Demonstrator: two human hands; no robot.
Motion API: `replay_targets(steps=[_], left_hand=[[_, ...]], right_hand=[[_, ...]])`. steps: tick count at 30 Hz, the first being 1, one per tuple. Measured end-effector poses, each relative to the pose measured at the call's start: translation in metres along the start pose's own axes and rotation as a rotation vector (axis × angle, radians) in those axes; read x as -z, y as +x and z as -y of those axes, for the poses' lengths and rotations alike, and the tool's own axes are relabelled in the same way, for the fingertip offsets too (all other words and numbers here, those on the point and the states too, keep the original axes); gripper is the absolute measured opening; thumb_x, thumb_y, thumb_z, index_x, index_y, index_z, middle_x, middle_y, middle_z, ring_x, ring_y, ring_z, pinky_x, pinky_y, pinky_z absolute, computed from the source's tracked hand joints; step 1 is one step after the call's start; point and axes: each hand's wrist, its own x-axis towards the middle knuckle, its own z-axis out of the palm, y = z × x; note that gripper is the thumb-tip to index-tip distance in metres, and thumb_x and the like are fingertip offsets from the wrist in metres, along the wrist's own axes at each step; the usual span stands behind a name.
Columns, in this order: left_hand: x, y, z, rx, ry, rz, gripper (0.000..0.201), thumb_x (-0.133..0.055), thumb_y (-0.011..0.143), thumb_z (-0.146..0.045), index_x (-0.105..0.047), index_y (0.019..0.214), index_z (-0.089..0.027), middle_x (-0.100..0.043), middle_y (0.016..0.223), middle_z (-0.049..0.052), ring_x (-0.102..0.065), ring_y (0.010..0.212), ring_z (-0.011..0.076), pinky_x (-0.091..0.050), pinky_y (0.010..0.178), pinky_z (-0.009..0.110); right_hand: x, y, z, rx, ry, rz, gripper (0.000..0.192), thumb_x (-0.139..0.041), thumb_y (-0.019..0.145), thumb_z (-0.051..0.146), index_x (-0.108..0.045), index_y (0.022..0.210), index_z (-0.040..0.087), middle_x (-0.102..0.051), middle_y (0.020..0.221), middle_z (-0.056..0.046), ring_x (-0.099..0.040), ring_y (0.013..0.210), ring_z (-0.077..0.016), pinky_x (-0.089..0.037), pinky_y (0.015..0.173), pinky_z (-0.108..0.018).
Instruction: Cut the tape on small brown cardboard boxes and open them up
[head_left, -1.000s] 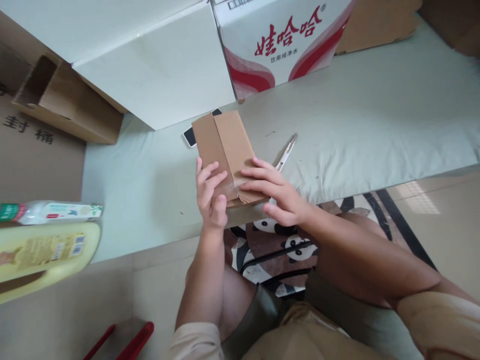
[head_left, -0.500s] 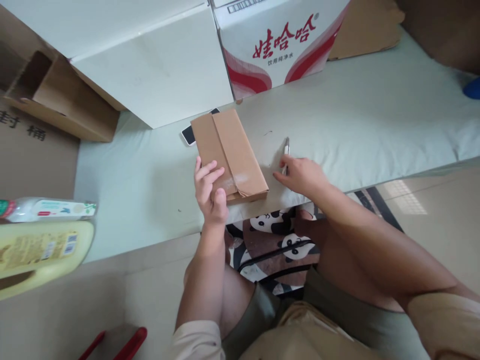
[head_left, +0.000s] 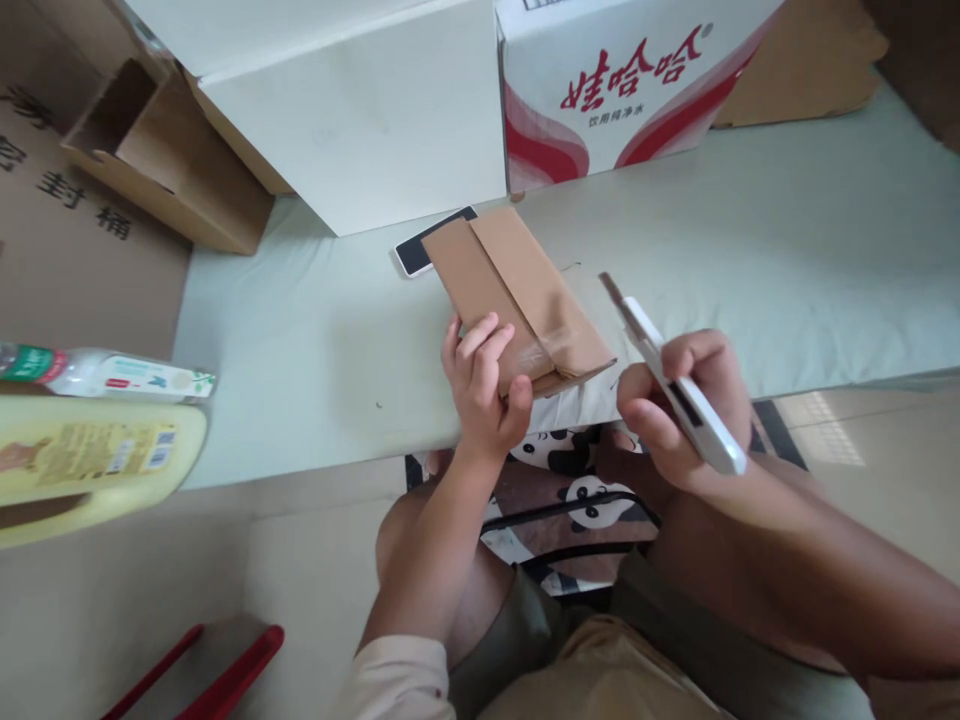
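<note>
My left hand [head_left: 484, 385] grips the lower left side of a small brown cardboard box [head_left: 517, 290], fingers over its top face and thumb at the near end. The box is tilted above the cloth, its flaps meeting along a lengthwise seam with clear tape near the close end. My right hand [head_left: 686, 400] is closed around a white utility knife [head_left: 686, 400], its blade out and pointing up and left. Knife and box are apart, the knife to the right. Partly under the far end of the box in this view lies a dark-faced, white-edged phone-like device [head_left: 414, 255].
A pale green cloth [head_left: 787, 240] covers the bench. Behind stand a large white box [head_left: 375, 130] and a white-and-red carton [head_left: 622, 100]. At left are an open cardboard box [head_left: 187, 180], a plastic bottle [head_left: 150, 376] and a yellow jug [head_left: 97, 455]. Red handles [head_left: 240, 675] show lower left.
My right hand has lifted the utility knife off the cloth and raised it towards me. My left hand has tilted the box up slightly. The whole view has shifted.
</note>
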Motion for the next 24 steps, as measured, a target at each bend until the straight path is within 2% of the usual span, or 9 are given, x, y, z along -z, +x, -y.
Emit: replay_targets(steps=[2,6,8,12,18,24], left_hand=[[-0.002,-0.001,-0.002,0.006,0.017,0.007,0.043,-0.036,0.103,-0.045,-0.056,0.13,-0.019,-0.064,0.132,0.015,-0.058,0.13,0.0269,-0.03,0.125,0.056],[-0.003,-0.001,-0.002,0.01,0.036,-0.007,0.042,-0.036,0.103,-0.044,-0.056,0.13,-0.02,-0.064,0.131,0.014,-0.059,0.13,0.0263,-0.032,0.124,0.055],[-0.003,-0.001,-0.002,0.013,0.035,-0.016,0.042,-0.036,0.102,-0.044,-0.057,0.13,-0.02,-0.064,0.13,0.014,-0.059,0.129,0.0265,-0.033,0.124,0.055],[-0.005,-0.002,0.0,0.024,0.018,-0.014,0.042,-0.037,0.102,-0.043,-0.057,0.13,-0.019,-0.063,0.132,0.014,-0.057,0.13,0.0276,-0.031,0.124,0.056],[-0.007,-0.002,0.003,-0.012,-0.004,-0.052,0.042,-0.038,0.102,-0.043,-0.058,0.13,-0.02,-0.062,0.131,0.014,-0.057,0.128,0.0276,-0.031,0.123,0.055],[-0.009,-0.004,0.004,0.03,0.001,-0.058,0.043,-0.036,0.102,-0.045,-0.06,0.128,-0.021,-0.062,0.131,0.013,-0.054,0.131,0.0287,-0.031,0.123,0.056]], right_hand=[[-0.005,-0.003,-0.002,0.047,-0.065,0.001,0.019,-0.059,0.098,0.037,-0.042,0.101,0.029,-0.051,0.062,0.008,-0.042,0.04,-0.0085,-0.031,0.037,-0.023],[-0.008,-0.002,0.002,0.107,-0.339,0.201,0.02,-0.048,0.103,0.045,-0.049,0.104,0.025,-0.058,0.059,0.006,-0.05,0.043,-0.0087,-0.039,0.045,-0.022],[-0.01,-0.001,0.005,0.172,-0.396,0.258,0.022,-0.043,0.105,0.045,-0.05,0.1,0.024,-0.058,0.058,0.006,-0.051,0.044,-0.0091,-0.04,0.047,-0.022],[-0.013,0.0,0.005,0.23,-0.417,0.279,0.025,-0.041,0.104,0.045,-0.046,0.09,0.024,-0.056,0.058,0.005,-0.05,0.046,-0.0098,-0.039,0.048,-0.023],[-0.019,-0.003,0.002,0.291,-0.432,0.286,0.028,-0.036,0.106,0.046,-0.041,0.088,0.025,-0.048,0.057,0.007,-0.042,0.044,-0.0091,-0.032,0.048,-0.023],[-0.021,-0.006,0.001,0.326,-0.522,0.316,0.023,-0.037,0.104,0.039,-0.042,0.088,0.024,-0.048,0.055,0.007,-0.041,0.044,-0.0113,-0.03,0.049,-0.026]])
